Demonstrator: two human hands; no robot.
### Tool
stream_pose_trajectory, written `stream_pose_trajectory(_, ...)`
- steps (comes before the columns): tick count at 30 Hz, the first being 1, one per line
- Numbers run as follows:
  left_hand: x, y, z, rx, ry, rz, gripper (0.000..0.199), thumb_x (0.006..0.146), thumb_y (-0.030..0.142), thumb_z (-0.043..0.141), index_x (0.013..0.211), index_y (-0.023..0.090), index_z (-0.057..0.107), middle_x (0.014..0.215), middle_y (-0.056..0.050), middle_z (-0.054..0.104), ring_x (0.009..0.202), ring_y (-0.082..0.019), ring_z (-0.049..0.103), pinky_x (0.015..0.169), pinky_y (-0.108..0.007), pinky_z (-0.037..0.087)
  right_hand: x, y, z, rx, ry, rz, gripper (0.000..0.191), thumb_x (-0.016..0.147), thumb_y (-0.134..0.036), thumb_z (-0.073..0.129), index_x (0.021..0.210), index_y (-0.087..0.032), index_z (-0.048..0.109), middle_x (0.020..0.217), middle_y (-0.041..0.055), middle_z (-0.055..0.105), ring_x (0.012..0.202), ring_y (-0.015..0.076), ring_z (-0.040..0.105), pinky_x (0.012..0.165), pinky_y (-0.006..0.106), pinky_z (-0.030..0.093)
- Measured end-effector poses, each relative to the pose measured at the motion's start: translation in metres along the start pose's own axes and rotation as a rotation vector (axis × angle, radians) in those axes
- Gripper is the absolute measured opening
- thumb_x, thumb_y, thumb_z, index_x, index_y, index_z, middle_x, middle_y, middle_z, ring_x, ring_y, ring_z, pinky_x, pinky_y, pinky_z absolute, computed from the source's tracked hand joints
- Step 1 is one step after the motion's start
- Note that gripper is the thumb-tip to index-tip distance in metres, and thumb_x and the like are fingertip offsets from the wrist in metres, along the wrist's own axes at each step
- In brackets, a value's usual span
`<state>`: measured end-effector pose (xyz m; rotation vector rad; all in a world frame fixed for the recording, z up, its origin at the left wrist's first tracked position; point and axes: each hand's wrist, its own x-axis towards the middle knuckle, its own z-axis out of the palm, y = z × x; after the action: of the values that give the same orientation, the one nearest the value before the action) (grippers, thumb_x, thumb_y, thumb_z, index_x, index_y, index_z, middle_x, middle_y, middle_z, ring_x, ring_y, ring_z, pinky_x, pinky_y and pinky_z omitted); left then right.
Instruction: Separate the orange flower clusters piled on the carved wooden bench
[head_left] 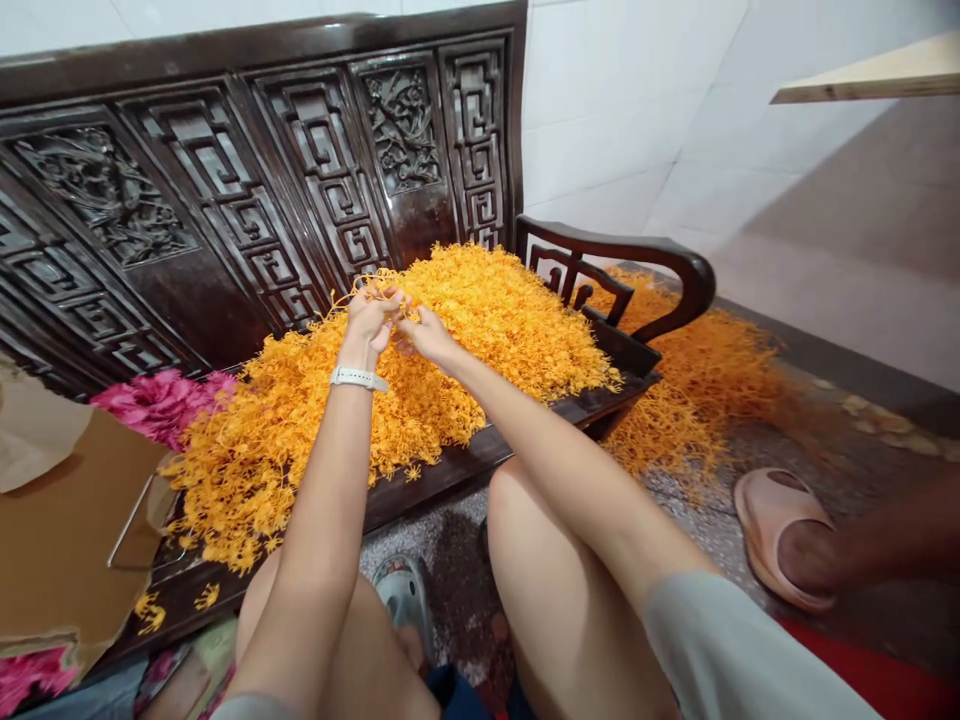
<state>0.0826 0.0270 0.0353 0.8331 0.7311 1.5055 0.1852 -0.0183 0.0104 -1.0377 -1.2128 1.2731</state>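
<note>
A large heap of small yellow-orange plastic flower pieces (480, 300) covers the seat of a dark carved wooden bench (420, 490). Above the heap, my left hand (369, 315), with a pale band at the wrist, is closed around thin yellow-orange stems (345, 297). Close beside it, my right hand (426, 335) has its fingers pinched at the same stems. The fingertips of both hands nearly meet, and the exact piece between the right fingers is too small to make out.
Pink flowers (161, 405) and a cardboard box (82, 520) stand at the left. The bench's curved armrest (645, 250) rises on the right. Beyond it, orange stems (690, 380) lie on the floor, near another person's sandalled foot (802, 550). A wooden board (877, 75) juts in at the upper right.
</note>
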Motion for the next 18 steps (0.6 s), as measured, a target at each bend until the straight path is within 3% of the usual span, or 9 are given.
stream_pose_trajectory(2, 0.002, -0.001, -0.001, -0.049, 0.049, 0.022, 0.047, 0.068, -0.014, 0.066, 0.084, 0.022, 0.042, 0.082, 0.004, 0.067, 0.079, -0.012, 0.073, 0.084, -0.026, 0.060, -0.003, -0.002, 0.001, -0.026, -0.017, 0.003, 0.008, 0.094, -0.016, 0.056, 0.090, -0.021, 0.052, 0.063, -0.0044, 0.059, 0.053, 0.0119, 0.056, 0.051, 0.021, 0.046)
stream_pose_trajectory(5, 0.010, 0.000, -0.008, -0.125, 0.163, 0.067, 0.045, 0.067, -0.018, 0.056, 0.082, 0.022, 0.040, 0.079, 0.005, 0.066, 0.077, -0.009, 0.072, 0.088, -0.024, 0.061, -0.008, -0.007, 0.005, -0.086, -0.113, 0.002, 0.020, 0.097, -0.013, 0.051, 0.078, -0.019, 0.055, 0.051, -0.0068, 0.044, 0.044, 0.0096, 0.040, 0.044, 0.020, 0.034)
stream_pose_trajectory(11, 0.024, 0.004, -0.025, -0.153, 0.350, 0.026, 0.044, 0.066, -0.018, 0.049, 0.081, 0.023, 0.042, 0.084, 0.002, 0.069, 0.088, -0.010, 0.075, 0.089, -0.022, 0.061, -0.019, -0.016, 0.026, -0.027, -0.251, 0.132, 0.029, 0.108, -0.019, 0.043, 0.080, -0.021, 0.048, 0.053, -0.0084, 0.035, 0.044, 0.0085, 0.033, 0.045, 0.020, 0.033)
stream_pose_trajectory(18, 0.033, 0.006, -0.029, -0.106, 0.390, 0.134, 0.043, 0.077, -0.019, 0.049, 0.078, 0.023, 0.039, 0.081, 0.005, 0.069, 0.079, -0.008, 0.067, 0.089, -0.026, 0.060, -0.033, -0.036, 0.026, -0.029, -0.482, 0.240, 0.033, 0.106, -0.012, 0.042, 0.075, -0.021, 0.041, 0.056, -0.0086, 0.030, 0.046, 0.0065, 0.022, 0.046, 0.019, 0.024)
